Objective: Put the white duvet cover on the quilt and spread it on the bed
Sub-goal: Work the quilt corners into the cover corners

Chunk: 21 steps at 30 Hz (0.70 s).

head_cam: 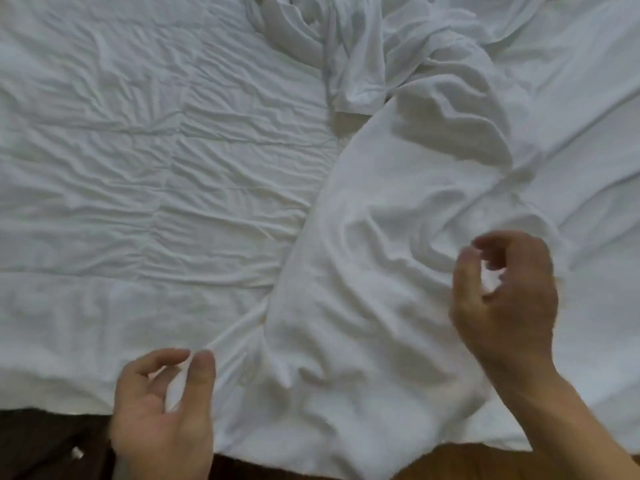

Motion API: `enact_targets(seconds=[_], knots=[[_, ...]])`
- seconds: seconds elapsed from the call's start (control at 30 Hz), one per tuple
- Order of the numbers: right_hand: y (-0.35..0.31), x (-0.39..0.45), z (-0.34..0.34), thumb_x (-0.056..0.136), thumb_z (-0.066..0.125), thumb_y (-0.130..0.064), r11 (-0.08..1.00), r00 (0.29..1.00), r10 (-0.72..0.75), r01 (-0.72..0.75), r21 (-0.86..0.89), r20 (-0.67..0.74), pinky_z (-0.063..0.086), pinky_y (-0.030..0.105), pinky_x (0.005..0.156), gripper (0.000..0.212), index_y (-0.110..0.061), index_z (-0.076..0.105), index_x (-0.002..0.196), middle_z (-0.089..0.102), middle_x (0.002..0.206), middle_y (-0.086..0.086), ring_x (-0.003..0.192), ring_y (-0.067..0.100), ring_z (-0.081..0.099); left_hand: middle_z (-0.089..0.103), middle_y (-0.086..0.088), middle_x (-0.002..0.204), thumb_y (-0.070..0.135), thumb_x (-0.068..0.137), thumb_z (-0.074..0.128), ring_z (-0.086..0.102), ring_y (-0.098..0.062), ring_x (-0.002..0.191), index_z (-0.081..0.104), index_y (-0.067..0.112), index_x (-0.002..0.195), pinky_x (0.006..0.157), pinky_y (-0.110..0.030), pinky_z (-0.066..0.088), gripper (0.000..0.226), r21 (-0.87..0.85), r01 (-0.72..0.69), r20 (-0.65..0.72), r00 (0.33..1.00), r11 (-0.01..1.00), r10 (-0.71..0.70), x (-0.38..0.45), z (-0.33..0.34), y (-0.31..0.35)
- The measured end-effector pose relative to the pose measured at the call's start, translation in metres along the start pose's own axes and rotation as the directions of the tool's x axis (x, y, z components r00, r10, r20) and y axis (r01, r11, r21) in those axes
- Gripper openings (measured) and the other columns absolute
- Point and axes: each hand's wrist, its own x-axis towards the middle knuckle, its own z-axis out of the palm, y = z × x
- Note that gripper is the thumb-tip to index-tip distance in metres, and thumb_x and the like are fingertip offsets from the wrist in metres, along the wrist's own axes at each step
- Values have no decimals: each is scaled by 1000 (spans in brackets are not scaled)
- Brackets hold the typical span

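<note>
A white-covered bed (pixel 104 341) fills our view; its near edge meets dark floor at 6 o'clock. The quilt (pixel 121 150) lies wrinkled toward 9 o'clock; the white duvet cover (pixel 398 254) is bunched from 12 to 4 o'clock. Our left hand (pixel 162 410) and right hand (pixel 509 299) hover loosely curled, gripping nothing. Grabbing the wrong layer could twist the cover. White on white blurs edges, and the opening is hidden.

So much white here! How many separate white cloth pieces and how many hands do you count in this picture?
White cloth pieces: 2, the flat wrinkled quilt and the smoother bunched duvet cover lying over its right part.
Hands: 2, the left hand and the right hand.
Total: 4
</note>
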Motion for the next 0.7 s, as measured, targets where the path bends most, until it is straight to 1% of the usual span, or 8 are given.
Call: enact_targets(seconds=[0.1,0.2,0.27,0.33,0.47,0.57,0.63,0.7], knots=[[-65,21,46,92,32,-78,984,814,169,-174,-45,555,46,32,69,65,-19,57,82,64,80,-3,75,13,61,71,20,67,46,73,72,65,9,70,65,34,91,65,-5,45,23,322,110,158,973,940,-168,-30,-41,-41],[-87,23,114,79,27,-94,935,557,293,1,-354,777,52,37,79,84,-15,58,83,69,85,7,81,28,66,70,11,74,53,84,70,64,0,79,63,48,88,65,-16,45,9,656,169,307,831,736,-463,-43,-63,-63],[-86,15,147,92,51,-61,906,538,279,128,-404,796,49,33,75,48,-15,53,82,70,99,9,83,30,63,64,9,70,54,91,62,58,-9,71,58,43,80,62,-26,42,16,702,133,243,879,700,-411,-47,-69,-73],[-88,9,161,96,52,-27,927,555,239,115,-358,797,47,34,75,19,-14,49,83,68,109,12,87,31,59,57,9,67,56,91,54,51,-25,67,58,36,82,63,-35,39,22,563,203,-35,974,801,-223,-43,-74,-64],[-128,-7,152,106,47,-34,960,650,-142,-94,264,746,52,41,80,34,-12,57,81,65,89,6,91,30,66,60,-22,87,35,93,48,54,-33,82,61,1,100,70,-38,42,37,332,418,-440,862,846,-253,-12,-107,-84],[-169,-24,145,106,50,-29,756,610,-266,-349,554,746,57,45,89,25,-21,70,95,73,95,-2,100,26,71,63,-35,106,38,92,53,58,-38,89,58,-5,88,73,-40,37,43,583,537,-213,825,610,-523,14,-130,-104],[-177,-30,150,107,51,-26,701,561,-219,-479,529,798,57,46,96,23,-27,71,95,75,99,-3,104,22,71,64,-25,121,41,89,60,62,-38,108,63,4,100,80,-40,44,39,851,254,30,850,460,-526,35,-129,-103],[-167,-32,153,105,53,-27,714,521,-178,-515,474,835,56,47,98,23,-22,73,96,76,103,5,103,23,72,62,-7,126,30,98,54,56,-29,118,62,17,118,95,-43,46,25,793,3,190,949,609,-252,59,-99,-86]])
